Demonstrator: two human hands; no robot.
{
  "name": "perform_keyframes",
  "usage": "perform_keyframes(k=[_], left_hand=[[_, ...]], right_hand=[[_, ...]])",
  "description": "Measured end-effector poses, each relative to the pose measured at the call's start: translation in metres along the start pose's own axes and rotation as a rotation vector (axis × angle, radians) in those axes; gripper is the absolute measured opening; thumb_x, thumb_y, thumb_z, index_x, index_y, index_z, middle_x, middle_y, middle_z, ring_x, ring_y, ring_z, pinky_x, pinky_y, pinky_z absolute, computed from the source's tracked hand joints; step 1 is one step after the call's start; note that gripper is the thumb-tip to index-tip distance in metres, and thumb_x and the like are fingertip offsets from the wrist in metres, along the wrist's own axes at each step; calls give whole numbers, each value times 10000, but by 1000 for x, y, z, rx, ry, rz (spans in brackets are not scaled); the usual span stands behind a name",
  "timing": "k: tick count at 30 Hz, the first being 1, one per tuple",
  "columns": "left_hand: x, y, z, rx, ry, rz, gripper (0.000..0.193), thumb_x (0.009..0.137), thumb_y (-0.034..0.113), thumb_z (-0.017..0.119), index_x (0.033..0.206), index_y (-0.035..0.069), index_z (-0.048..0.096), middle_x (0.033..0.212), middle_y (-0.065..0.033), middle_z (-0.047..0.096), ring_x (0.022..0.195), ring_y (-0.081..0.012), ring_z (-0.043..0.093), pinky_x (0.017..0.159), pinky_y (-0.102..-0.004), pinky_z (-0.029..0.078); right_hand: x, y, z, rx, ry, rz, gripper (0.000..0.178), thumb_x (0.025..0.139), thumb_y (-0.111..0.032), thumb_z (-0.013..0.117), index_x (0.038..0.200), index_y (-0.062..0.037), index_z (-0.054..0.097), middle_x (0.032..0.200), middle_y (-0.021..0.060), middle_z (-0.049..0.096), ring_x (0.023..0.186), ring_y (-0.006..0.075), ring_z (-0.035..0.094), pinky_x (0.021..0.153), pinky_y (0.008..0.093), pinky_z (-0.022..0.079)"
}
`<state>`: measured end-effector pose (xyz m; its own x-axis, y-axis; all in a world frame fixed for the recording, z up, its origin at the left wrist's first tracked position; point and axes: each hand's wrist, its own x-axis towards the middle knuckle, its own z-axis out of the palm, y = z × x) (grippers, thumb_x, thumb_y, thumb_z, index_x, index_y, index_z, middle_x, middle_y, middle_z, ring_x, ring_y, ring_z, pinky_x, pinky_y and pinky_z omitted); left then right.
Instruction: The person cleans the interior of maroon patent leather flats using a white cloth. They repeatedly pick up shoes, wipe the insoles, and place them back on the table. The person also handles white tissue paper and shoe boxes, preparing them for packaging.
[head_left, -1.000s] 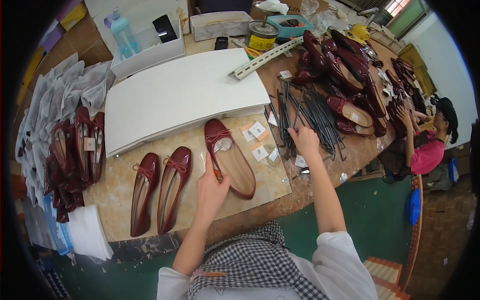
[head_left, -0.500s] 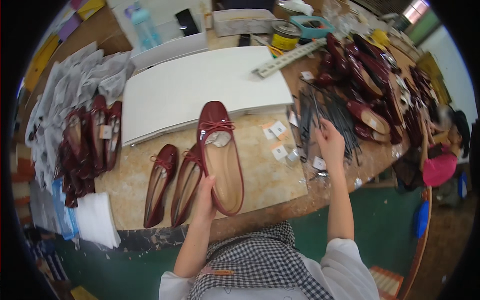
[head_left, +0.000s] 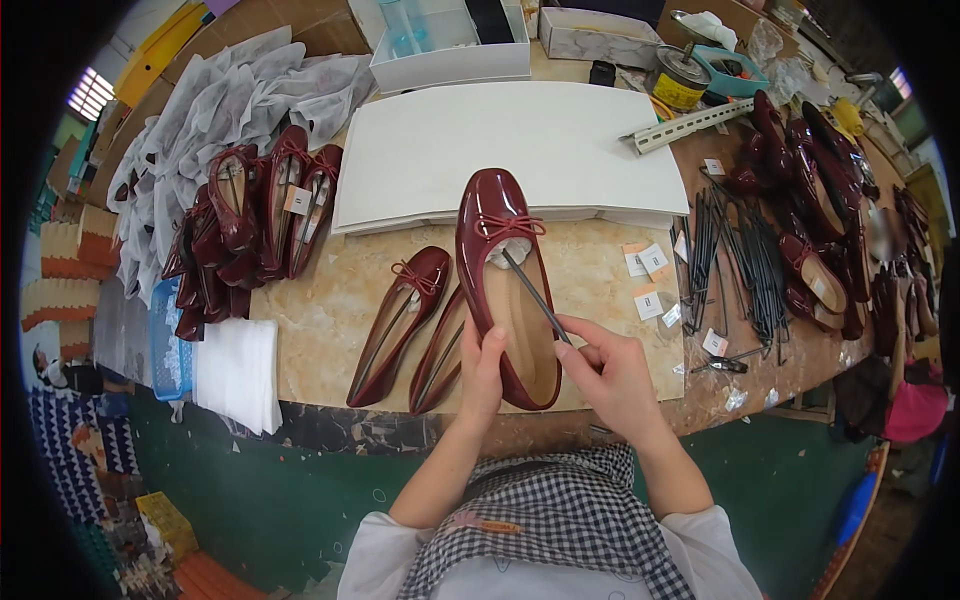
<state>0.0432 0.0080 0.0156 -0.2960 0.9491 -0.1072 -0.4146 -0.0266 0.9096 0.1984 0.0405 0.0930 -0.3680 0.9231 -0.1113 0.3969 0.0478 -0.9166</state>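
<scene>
My left hand (head_left: 484, 372) grips a dark red patent ballet flat (head_left: 492, 200) by its side near the heel, the toe pointing away from me. Between the fingers and thumb of my right hand (head_left: 612, 378) is a thin black stick (head_left: 535, 295). It lies inside the flat, its far end at the crumpled paper (head_left: 508, 251) in the toe. To the left, two more red flats with bows, an outer one (head_left: 400, 325) and an inner one (head_left: 440, 350), rest on the tabletop. The held flat partly covers the inner one; a dark stick runs along inside each.
A stack of white sheets (head_left: 500, 140) lies behind the flat. On the right are loose black sticks (head_left: 750, 270), small white tags (head_left: 650, 303) and a heap of red shoes (head_left: 820, 200). Leftward are tagged shoes (head_left: 235, 220), wrapped bundles (head_left: 250, 100) and a white cloth (head_left: 237, 375).
My right hand has come from the loose sticks on the right to the held flat, bringing a stick into it. The view has turned, shifting the table's contents rightward.
</scene>
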Motion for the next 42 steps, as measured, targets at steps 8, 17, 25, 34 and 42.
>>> perform_keyframes(k=[8, 17, 25, 34, 42], left_hand=[[-19, -22, 22, 60, 36, 143, 664, 936, 542, 322, 1379, 47, 325, 1297, -103, 475, 1184, -208, 468, 991, -346, 384], [-28, -2, -9, 601, -81, 95, 531, 777, 181, 644, 1253, 14, 477, 1239, -188, 476, 1187, -286, 451, 963, -373, 398], [-7, 45, -73, 1603, -150, 244, 589, 663, 295, 764, 1183, 164, 521, 1172, -207, 454, 1136, -387, 423, 963, -544, 285], [31, 243, -166, 1582, 370, 668, 322, 650, 137, 640, 966, 79, 622, 1057, -147, 585, 996, -364, 534, 862, -453, 436], [235, 351, -419, 2184, 399, 134, 441, 758, 417, 596, 1078, 118, 643, 996, -183, 655, 951, -355, 618, 844, -466, 466]], right_hand=[[8, -1, 23, -293, 450, -503, 292, 811, -68, 630, 1091, 12, 626, 524, 113, 533, 424, 231, 517, 425, 336, 389], [-17, 11, 3, -183, -67, -72, 395, 851, -99, 624, 1220, 22, 552, 650, 103, 615, 524, 127, 554, 504, 260, 431], [-14, 33, -6, -235, -36, 6, 369, 893, -93, 537, 1257, -32, 556, 685, 26, 661, 543, 37, 461, 502, 209, 375], [13, 27, -23, -371, 70, -5, 350, 854, -50, 554, 1200, -45, 603, 692, 63, 677, 552, 93, 550, 542, 259, 447], [12, 33, -24, -433, -3, -10, 295, 865, -75, 556, 1143, 7, 611, 714, 109, 681, 583, 106, 598, 535, 244, 450]])
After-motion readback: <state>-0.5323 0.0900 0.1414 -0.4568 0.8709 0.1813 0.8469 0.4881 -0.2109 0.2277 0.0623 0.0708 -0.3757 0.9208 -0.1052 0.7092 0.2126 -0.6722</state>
